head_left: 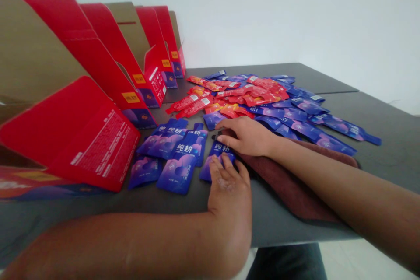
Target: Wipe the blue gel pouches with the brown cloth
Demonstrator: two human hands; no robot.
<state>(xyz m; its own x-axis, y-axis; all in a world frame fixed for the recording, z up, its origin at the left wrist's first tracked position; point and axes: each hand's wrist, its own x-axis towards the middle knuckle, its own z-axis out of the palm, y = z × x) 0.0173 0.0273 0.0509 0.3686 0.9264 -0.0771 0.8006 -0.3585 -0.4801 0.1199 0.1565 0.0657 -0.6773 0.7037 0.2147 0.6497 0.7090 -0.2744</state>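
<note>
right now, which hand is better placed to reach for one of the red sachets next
Probably the right: the right hand is nearer the red sachets, with little but blue pouches between. The left hand is closer to the table's front edge, its fingers on a blue pouch.

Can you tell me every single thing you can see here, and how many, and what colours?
Boxes: at least four, red and blue-purple, left side
Pouch pile: too many to count, red-orange and blue-purple, middle
Loose pouches: at least five, blue-purple, beside the nearest box
Single pouch: one, blue-purple, under the left hand
Cloth: one, brown, under the right forearm
Small thing: one, dark, by the right hand, too blurry to name
Table: one or two, grey, underneath
Wall: one, whitish, behind
Floor: one, pale, bottom
Trouser leg: one, dark, bottom
Forearms: two, bare, lower left and right
Hands: two, bare, centre
</note>
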